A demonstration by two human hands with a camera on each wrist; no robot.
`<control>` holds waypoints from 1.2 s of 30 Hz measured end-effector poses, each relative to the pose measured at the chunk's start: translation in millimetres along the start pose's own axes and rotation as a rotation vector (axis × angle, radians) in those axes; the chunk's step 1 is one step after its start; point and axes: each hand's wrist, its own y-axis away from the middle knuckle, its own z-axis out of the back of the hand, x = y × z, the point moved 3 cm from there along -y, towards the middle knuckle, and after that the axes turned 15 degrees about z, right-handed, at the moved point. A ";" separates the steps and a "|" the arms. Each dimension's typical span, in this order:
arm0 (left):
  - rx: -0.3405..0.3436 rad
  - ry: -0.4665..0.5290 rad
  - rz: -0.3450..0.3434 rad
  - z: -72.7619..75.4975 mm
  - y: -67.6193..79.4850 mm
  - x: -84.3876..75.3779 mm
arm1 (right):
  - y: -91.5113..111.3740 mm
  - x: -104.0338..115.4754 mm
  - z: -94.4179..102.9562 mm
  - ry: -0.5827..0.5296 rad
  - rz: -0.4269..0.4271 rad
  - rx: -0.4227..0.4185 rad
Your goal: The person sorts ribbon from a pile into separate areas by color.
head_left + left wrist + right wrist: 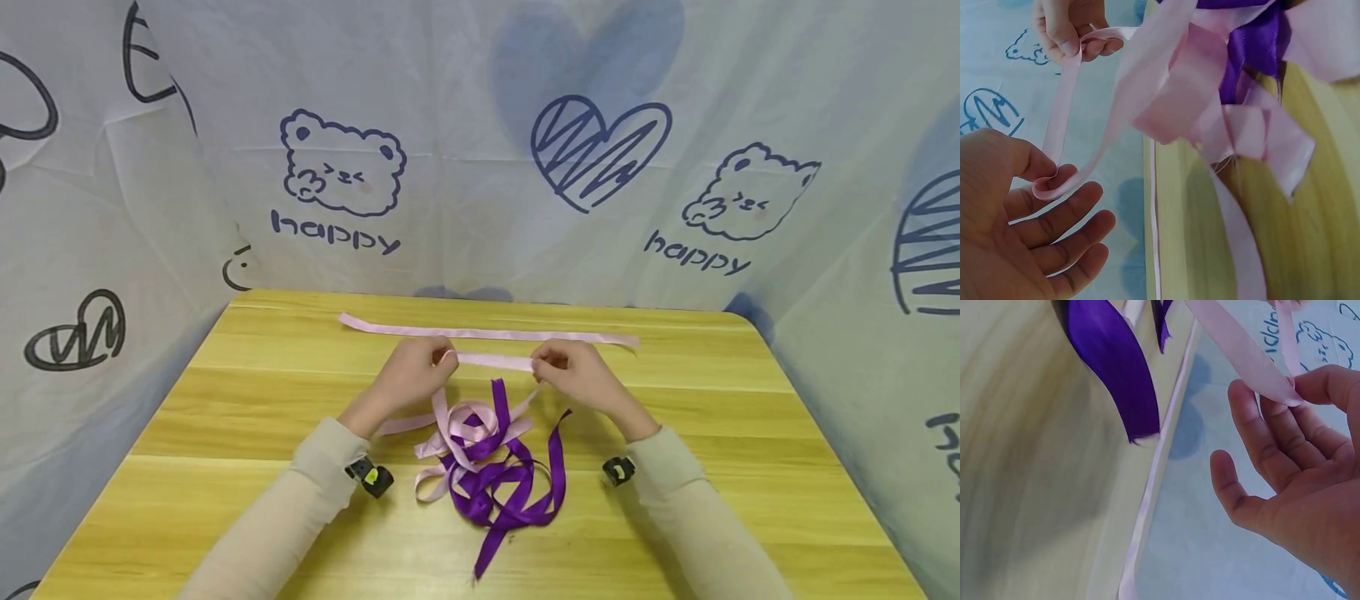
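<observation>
A pink ribbon (495,361) is stretched between my two hands, its middle span nearly straight. My left hand (417,367) pinches it between thumb and index finger, the other fingers spread loose in the left wrist view. Thumb and fingertips of my right hand (573,372) pinch the other end of that span. From both hands the ribbon runs down toward a tangled heap of pink ribbon (441,421) and purple ribbon (517,508) on the table. One purple end (1141,419) stands out near the right hand in the right wrist view.
A separate pink ribbon (487,333) lies straight along the far side of the wooden table (247,400), beyond my hands. Behind the table's back edge hangs a white cloth (465,167) with drawn bears and hearts. Dark wrist cameras (369,476) sit on both cuffs.
</observation>
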 end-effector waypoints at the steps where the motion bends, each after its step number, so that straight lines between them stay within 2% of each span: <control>1: -0.001 0.006 0.004 1.5 -0.7 1.0 | -0.1 0.7 2.0 -0.005 -0.004 -0.012; 9: -0.029 0.085 0.031 13.4 -4.2 5.2 | 0.6 -0.7 10.1 0.000 -0.040 -0.068; 20: -0.043 0.158 0.107 24.2 -2.7 13.1 | 0.2 -5.5 9.2 0.204 0.046 -0.050; 24: -0.052 0.168 0.124 30.2 -2.4 17.7 | 3.7 -12.0 12.2 0.219 0.020 -0.079; 36: -0.059 0.209 0.187 45.9 -3.3 35.9 | 10.6 -24.5 36.0 0.153 -0.097 -0.156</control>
